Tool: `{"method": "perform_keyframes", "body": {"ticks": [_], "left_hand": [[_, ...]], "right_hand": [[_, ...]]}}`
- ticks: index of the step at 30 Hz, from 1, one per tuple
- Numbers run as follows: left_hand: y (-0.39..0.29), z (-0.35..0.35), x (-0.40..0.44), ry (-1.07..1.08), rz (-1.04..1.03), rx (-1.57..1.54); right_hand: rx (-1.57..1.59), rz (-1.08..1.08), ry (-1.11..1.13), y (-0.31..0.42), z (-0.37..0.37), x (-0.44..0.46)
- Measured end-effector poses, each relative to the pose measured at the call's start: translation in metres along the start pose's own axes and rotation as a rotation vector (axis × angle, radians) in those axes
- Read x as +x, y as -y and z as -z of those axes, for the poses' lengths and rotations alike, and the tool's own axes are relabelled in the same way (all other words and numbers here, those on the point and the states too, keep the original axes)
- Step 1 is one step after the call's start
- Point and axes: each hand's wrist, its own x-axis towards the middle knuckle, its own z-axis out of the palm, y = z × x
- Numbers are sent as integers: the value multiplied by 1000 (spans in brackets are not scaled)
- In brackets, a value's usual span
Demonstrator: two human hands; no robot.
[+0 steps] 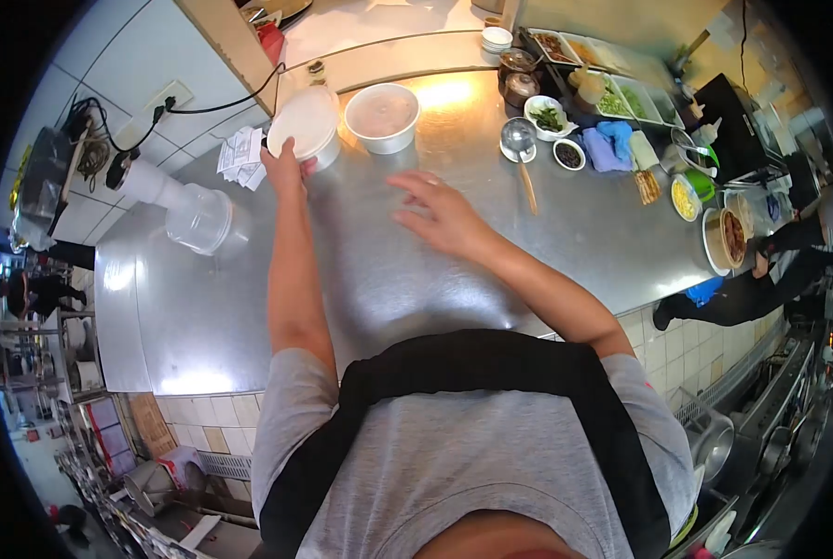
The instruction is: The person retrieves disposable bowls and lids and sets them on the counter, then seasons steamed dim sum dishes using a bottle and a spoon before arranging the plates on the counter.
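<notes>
My left hand (291, 166) grips the near edge of a white round tub (321, 147), its thumb lying over the pale flat top. Whether that top is one lid or several stacked is hard to tell. Just right of it stands a second white tub (382, 142) with a pale, cloudy surface across its mouth. My right hand (443, 216) is above the steel counter, below the second tub and apart from it. Its fingers are spread and hold nothing.
Stacked clear plastic containers (198, 219) and paper slips (242, 158) are on the left. A ladle (526, 182), small bowls, folded cloths (607, 147) and ingredient trays (612, 102) line the right. Another person (752, 289) stands at the right end near a round container (715, 244).
</notes>
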Motion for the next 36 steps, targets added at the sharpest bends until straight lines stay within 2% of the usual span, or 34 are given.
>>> {"method": "perform_keyframes", "body": {"ticks": [3, 4, 5, 6, 8, 9, 11, 14, 18, 20, 21, 22, 24, 26, 28, 30, 33, 36], "left_hand": [[-11, -27, -1, -109, -73, -63], [-2, -24, 6, -26, -119, -74], [18, -24, 19, -69, -148, -92], [10, -31, 0, -51, -168, -37], [33, -44, -11, -214, -653, 236], [29, -49, -35, -129, -619, 234], [37, -60, -50, 31, -651, 468], [25, -84, -78, -15, -730, 672], [47, -102, -66, -79, -458, 453], [75, -106, -39, -90, -380, 418], [72, -106, -42, -27, -282, 319], [62, -106, -51, 31, -185, 218], [47, -110, -62, 81, -74, 54], [44, -113, -71, 72, -43, -60], [44, -112, -81, 74, -20, -40], [43, -109, -93, 66, 14, -14], [39, -111, -114, 24, 72, 17], [28, -120, -131, -26, 127, 46]], "right_hand": [[18, -125, -56, 4, 47, -63], [-74, -170, -107, 7, 60, -86], [-122, -158, -177, 2, 69, -110], [-62, -205, -260, -17, 75, -137], [58, -453, -336, -19, 95, -170], [145, -478, -413, -10, 104, -175], [47, -476, -409, -14, 122, -176], [-209, -368, -304, 10, 160, -141], [-564, 61, -154, 14, 220, -61], [-674, 39, -128, 14, 253, -17], [-802, 35, -91, 7, 276, 7], [-955, 39, -169, -13, 297, 31], [-909, -39, -185, -66, 363, 92], [-724, -225, -317, -72, 414, 140], [-536, -135, -566, -118, 469, 185], [-208, -66, -796, -170, 517, 237], [169, -128, -950, -157, 539, 272], [204, -194, -978, -141, 562, 304]]}}
